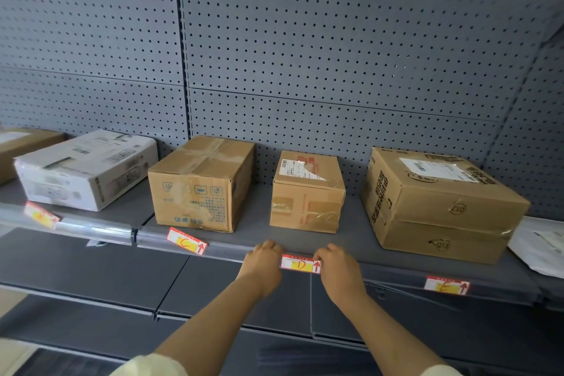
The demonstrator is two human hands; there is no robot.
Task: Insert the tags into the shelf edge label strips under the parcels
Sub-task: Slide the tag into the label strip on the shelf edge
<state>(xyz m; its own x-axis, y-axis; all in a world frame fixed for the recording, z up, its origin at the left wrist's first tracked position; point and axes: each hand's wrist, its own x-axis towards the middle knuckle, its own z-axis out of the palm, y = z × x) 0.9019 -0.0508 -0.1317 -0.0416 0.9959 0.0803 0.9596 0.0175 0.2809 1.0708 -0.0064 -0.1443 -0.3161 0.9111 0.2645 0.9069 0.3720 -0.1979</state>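
Note:
A red, white and yellow tag marked D (299, 264) sits against the clear label strip (232, 249) on the shelf's front edge, below the small brown parcel (307, 192). My left hand (265, 264) presses the strip at the tag's left end. At the tag's right end, my right hand (337, 268) pinches it with the fingertips. A tag marked C (186, 241) is in the strip under the taped brown box (201, 183). Another tag, marked E (446, 285), lies under the large parcel (439, 201). A blurred tag (41, 214) sits under the white box (85, 169).
Grey pegboard (305, 55) backs the shelf. A white mailer bag (540, 244) lies at the far right, and a brown box (18, 143) at the far left. A lower grey shelf (122, 278) juts out beneath my forearms.

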